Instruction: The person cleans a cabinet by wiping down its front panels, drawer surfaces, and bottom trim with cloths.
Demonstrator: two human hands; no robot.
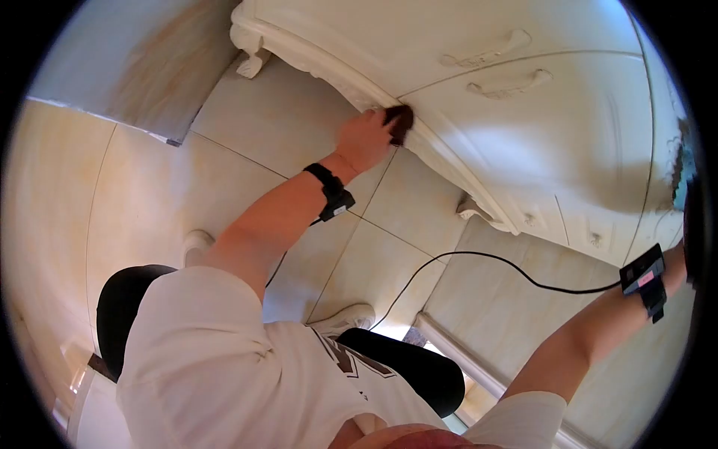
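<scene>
My left hand (364,141) reaches forward to the lower front edge of a cream cabinet (508,142). Its fingers are closed on a small dark brown cloth or pad (399,123), pressed against the carved base trim. The hand partly covers this item, so its exact kind is unclear. My right arm stretches to the far right, beside the cabinet's end. Only the wrist (674,269) of that side shows; a dark shape and the frame's edge hide the fingers. Each wrist wears a black strap with a small box.
A black cable (493,256) loops above the tiled floor (321,247) from the right wrist box. Carved handles (511,84) stick out from the cabinet front. A grey panel with a sharp corner (176,141) stands at upper left. My shoes (348,318) rest on the tiles.
</scene>
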